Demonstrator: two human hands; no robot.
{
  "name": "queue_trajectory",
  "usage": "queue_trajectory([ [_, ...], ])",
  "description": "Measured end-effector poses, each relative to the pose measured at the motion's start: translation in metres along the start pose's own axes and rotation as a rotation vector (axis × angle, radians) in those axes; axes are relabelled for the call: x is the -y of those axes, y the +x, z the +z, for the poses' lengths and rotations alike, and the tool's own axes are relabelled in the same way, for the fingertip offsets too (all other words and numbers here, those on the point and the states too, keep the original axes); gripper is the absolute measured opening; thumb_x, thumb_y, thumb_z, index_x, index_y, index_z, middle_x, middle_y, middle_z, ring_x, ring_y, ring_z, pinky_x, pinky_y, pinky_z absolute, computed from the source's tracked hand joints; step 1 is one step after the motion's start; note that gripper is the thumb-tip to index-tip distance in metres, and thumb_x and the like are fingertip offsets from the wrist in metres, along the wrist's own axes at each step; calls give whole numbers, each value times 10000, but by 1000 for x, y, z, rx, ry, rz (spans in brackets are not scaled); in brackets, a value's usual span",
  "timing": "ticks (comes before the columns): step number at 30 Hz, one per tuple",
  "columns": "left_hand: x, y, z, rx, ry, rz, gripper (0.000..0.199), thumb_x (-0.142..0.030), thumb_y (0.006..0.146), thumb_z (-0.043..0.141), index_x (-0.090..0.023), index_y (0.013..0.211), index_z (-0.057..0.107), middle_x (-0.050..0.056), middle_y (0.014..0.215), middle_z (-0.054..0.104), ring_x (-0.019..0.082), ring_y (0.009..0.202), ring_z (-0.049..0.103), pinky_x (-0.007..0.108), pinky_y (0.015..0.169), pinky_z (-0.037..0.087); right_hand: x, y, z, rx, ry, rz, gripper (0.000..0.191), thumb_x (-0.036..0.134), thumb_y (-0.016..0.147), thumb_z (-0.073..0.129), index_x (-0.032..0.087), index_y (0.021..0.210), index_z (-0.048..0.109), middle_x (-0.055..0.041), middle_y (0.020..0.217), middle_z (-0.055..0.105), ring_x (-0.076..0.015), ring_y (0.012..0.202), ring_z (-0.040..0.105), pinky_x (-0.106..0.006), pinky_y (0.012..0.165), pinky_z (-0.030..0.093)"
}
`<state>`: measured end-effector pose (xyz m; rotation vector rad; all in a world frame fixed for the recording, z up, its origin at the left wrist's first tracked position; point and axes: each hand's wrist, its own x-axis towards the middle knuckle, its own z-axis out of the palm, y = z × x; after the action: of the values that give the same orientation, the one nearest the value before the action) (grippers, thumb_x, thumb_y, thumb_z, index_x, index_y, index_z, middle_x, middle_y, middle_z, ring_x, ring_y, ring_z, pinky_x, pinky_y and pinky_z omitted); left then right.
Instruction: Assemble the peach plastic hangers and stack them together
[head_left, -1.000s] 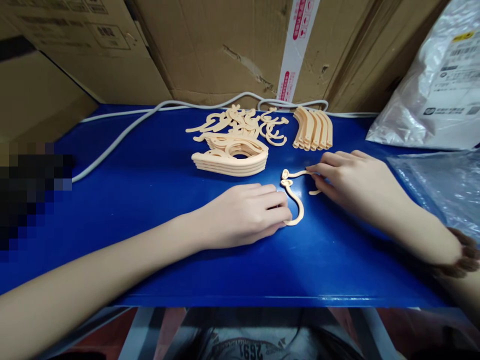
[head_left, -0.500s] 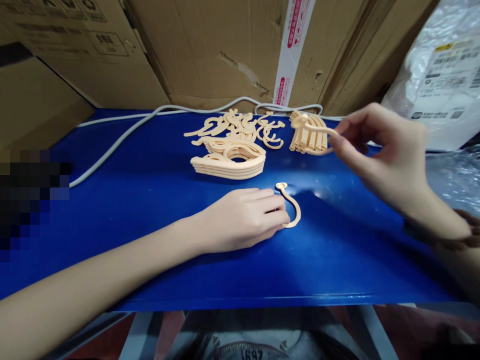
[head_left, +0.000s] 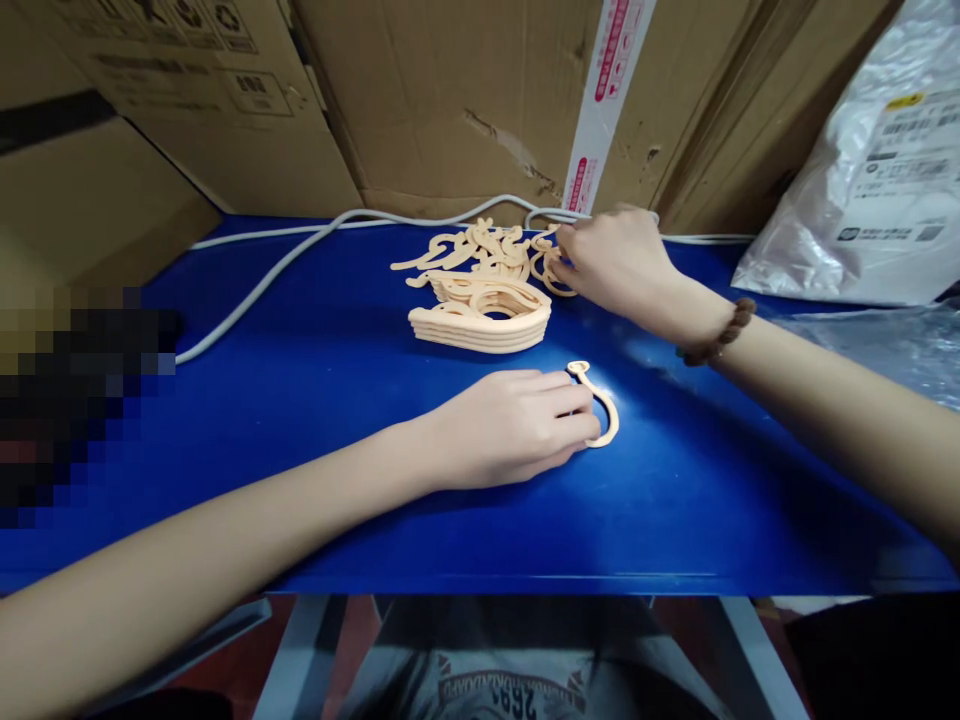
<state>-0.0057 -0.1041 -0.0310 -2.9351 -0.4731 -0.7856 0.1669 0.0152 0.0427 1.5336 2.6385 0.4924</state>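
My left hand [head_left: 517, 425] rests on the blue table with its fingers closed on a beige plastic hanger hook [head_left: 611, 415]. The hook lies flat, its curve and small looped end showing past my fingertips. Farther back, my right hand [head_left: 619, 255] reaches down with curled fingers at the right edge of the loose hanger hooks [head_left: 551, 272]. Its fingertips are partly hidden, so what they hold cannot be made out. Between the hands and the loose pieces sits a neat stack of beige hanger parts [head_left: 480, 335]. Behind it, more loose hanger parts [head_left: 487, 245] lie in a heap.
A grey-white cable [head_left: 277, 265] runs along the back of the blue table [head_left: 675, 520]. Cardboard boxes [head_left: 465, 100] stand behind it. On the right is a plastic-wrapped parcel [head_left: 847, 200]. A dark, pixelated patch covers the left edge.
My right hand, which held a hook near the bundle at the back right, has moved left to the loose hooks and now hides that bundle. My left hand stays on its hook. The view shifted slightly.
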Motion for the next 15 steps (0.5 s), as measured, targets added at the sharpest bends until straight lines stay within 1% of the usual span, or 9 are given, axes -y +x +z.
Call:
queue_trajectory([
  [2, 0, 0, 0, -3, 10, 13, 214, -165, 1131, 553, -137, 1065, 754, 47, 1035, 797, 186, 921, 731, 300, 831, 551, -8, -2, -4, -35, -2, 68, 520, 486, 1117, 434, 75, 1211, 737, -289, 1254, 792, -383, 1143, 746, -485, 957, 508],
  [3, 0, 0, 0, -3, 14, 17, 209, -164, 1129, 557, -136, 1073, 756, 48, 1042, 799, 186, 922, 731, 300, 833, 552, -15, -3, -7, -62, -1, 116, 544, 493, 1120, 422, 67, 1229, 741, -306, 1261, 784, -412, 1163, 744, -509, 960, 512],
  [4, 0, 0, 0, -4, 20, 19, 204, -162, 1126, 561, -135, 1079, 758, 50, 1046, 801, 188, 920, 731, 302, 831, 553, -22, -5, -10, -99, 5, 175, 520, 469, 1116, 429, 78, 1251, 744, -298, 1265, 786, -422, 1185, 741, -517, 964, 517],
  [5, -1, 0, 0, -6, 26, 22, 199, -160, 1123, 566, -134, 1083, 760, 51, 1045, 801, 193, 916, 731, 306, 827, 553, -30, -8, -11, -148, 67, 261, 463, 453, 1095, 478, 118, 1246, 760, -261, 1250, 802, -411, 1204, 739, -507, 979, 520],
  [6, -1, 0, -1, -5, 30, 24, 194, -158, 1119, 571, -133, 1085, 760, 51, 1042, 800, 196, 912, 731, 309, 822, 553, -38, -11, -11, -163, 89, 312, 447, 432, 1105, 455, 147, 1265, 760, -233, 1257, 806, -399, 1226, 735, -500, 989, 523],
  [8, -1, 0, -1, 2, 30, 26, 188, -155, 1116, 573, -132, 1088, 757, 52, 1039, 798, 201, 913, 734, 311, 823, 554, -52, -16, -6, -124, 125, 391, 446, 424, 1107, 476, 137, 1325, 738, -240, 1287, 794, -398, 1245, 731, -489, 983, 522],
  [9, -1, 0, -2, 6, 24, 26, 187, -155, 1117, 572, -131, 1090, 755, 55, 1041, 798, 201, 920, 737, 309, 831, 556, -58, -19, -1, -82, 146, 421, 493, 479, 1104, 512, 112, 1361, 717, -264, 1313, 779, -414, 1264, 722, -497, 992, 512],
  [12, -2, 0, -3, 13, -3, 8, 195, -167, 1126, 559, -129, 1087, 746, 67, 1067, 805, 202, 942, 747, 305, 856, 565, -72, -22, 17, 14, 224, 443, 790, 719, 1052, 551, 36, 1436, 654, -348, 1364, 732, -463, 1277, 710, -519, 993, 502],
  [15, -2, 0, -4, 25, -16, -11, 211, -180, 1136, 541, -137, 1077, 739, 71, 1086, 811, 200, 953, 754, 299, 869, 571, -83, -20, 32, 5, 286, 466, 981, 856, 973, 558, -16, 1416, 641, -406, 1325, 722, -487, 1256, 713, -552, 985, 506],
])
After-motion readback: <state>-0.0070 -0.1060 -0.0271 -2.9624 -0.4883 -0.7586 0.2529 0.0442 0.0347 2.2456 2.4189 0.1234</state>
